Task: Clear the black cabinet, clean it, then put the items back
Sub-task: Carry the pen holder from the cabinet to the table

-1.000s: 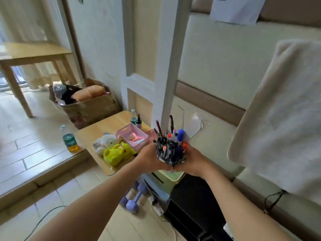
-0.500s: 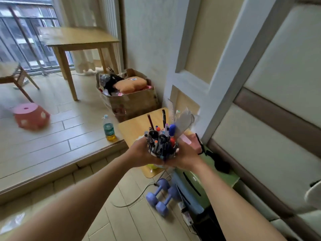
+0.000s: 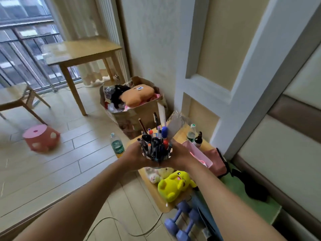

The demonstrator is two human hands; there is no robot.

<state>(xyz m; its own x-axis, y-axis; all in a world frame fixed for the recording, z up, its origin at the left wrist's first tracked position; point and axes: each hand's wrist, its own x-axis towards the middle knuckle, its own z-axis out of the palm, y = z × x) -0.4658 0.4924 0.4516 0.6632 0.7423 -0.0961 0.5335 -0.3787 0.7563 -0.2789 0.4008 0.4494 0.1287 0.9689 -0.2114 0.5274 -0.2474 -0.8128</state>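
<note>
You have the pen holder (image 3: 157,151) cupped between both hands, out in front of you at arm's length. Your left hand (image 3: 132,156) wraps its left side and your right hand (image 3: 181,156) wraps its right side, fingers curled round the cup so that it is gripped from both flanks. The holder is upright and packed with pens, markers and a pair of scissors; a blue-capped marker (image 3: 164,131) stands tallest in the bunch.

The holder hangs in the air above the far end of a low wooden tabletop (image 3: 152,188). On that tabletop lie a yellow plush toy (image 3: 173,186), a pale plush just beside it, and a pink tray (image 3: 201,153) partly hidden behind your right hand. Beyond the tray stand 2 small bottles, a green-capped one (image 3: 191,133) and a dark one (image 3: 198,139).

On the floor to the left of your left hand stands a plastic drink bottle (image 3: 117,146). 2 blue dumbbells (image 3: 180,221) lie below the tabletop's near edge. A paper bag (image 3: 139,112) stuffed with soft toys sits against the wall behind the pens.
</note>
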